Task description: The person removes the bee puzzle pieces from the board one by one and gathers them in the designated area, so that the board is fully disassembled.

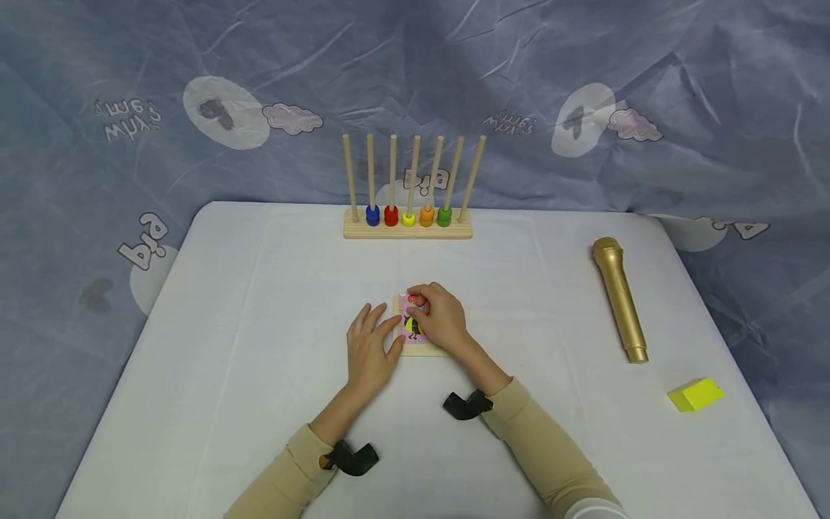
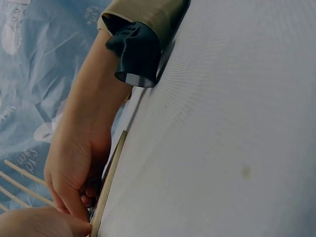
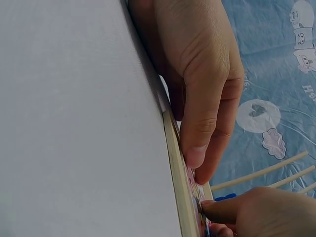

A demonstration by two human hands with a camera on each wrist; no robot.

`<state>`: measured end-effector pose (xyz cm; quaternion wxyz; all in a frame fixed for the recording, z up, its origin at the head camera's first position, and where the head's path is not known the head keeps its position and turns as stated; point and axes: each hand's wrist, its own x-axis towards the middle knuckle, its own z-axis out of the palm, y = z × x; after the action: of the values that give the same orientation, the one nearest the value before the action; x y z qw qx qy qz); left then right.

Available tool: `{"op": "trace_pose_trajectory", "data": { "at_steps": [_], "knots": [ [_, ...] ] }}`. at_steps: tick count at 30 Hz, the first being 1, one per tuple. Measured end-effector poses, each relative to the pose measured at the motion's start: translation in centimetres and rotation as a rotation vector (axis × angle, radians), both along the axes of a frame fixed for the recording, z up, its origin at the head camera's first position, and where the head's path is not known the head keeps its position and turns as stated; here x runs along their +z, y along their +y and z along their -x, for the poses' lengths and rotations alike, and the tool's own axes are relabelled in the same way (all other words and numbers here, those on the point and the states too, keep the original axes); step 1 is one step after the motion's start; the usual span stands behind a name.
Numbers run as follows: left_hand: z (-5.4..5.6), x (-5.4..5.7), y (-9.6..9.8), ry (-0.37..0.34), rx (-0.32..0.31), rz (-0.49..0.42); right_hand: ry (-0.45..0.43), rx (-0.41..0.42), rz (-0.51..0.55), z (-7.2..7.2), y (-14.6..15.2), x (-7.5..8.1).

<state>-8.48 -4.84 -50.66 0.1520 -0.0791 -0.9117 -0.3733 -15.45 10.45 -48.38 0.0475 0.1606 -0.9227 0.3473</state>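
We see a white table (image 1: 259,389) filling most of the frame's lower half, a faint crease running down its left side. Behind it and along both edges hangs a rumpled grey-blue cloth (image 1: 402,65) printed with pale ovals, pink clouds and lettering.

At top centre of the table stands a wooden rack (image 1: 407,231) of seven upright rods (image 1: 413,166). From the second rod to the sixth we count a blue bead (image 1: 372,217), a red bead (image 1: 391,217), a yellow bead (image 1: 408,220), an orange bead (image 1: 426,217) and a green bead (image 1: 444,217), each at its rod's foot.

Near the centre of the frame a pale wooden board (image 1: 421,351) lies flat, its rim around a pink bee picture (image 1: 413,328). Our left hand (image 1: 372,353) is spread, thumb and forefinger touching the board's left side. Our right hand (image 1: 444,317) bends its fingers over the picture's upper right; we cannot tell whether it pinches a piece.

At right lies a gold microphone-shaped object (image 1: 622,303), with a yellow block (image 1: 696,394) below it, toward the lower right.
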Motion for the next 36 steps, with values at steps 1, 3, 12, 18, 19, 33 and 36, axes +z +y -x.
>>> {"op": "trace_pose_trajectory", "data": {
  "at_steps": [1,3,12,18,19,33,36],
  "knots": [
    [0.01,-0.01,0.00,0.000,0.000,0.002,0.006,-0.002,-0.005,-0.03,-0.04,-0.01],
    [0.03,-0.04,-0.02,0.000,0.001,0.005,0.015,-0.006,-0.013,-0.08,-0.10,-0.01],
    [0.13,-0.11,-0.09,-0.001,-0.002,0.018,0.019,-0.015,-0.005,-0.13,-0.17,0.19],
    [0.10,0.08,-0.10,-0.010,-0.002,0.015,0.021,-0.011,0.016,-0.16,-0.16,0.30],
    [0.09,0.12,-0.10,-0.013,-0.002,0.017,0.020,-0.012,0.019,-0.17,-0.17,0.31],
    [0.02,0.45,-0.08,-0.021,-0.004,0.042,0.024,-0.017,0.028,-0.24,-0.28,0.53],
    [0.00,0.41,-0.07,-0.023,-0.006,0.042,0.019,-0.015,0.037,-0.22,-0.23,0.51]
  ]
}}
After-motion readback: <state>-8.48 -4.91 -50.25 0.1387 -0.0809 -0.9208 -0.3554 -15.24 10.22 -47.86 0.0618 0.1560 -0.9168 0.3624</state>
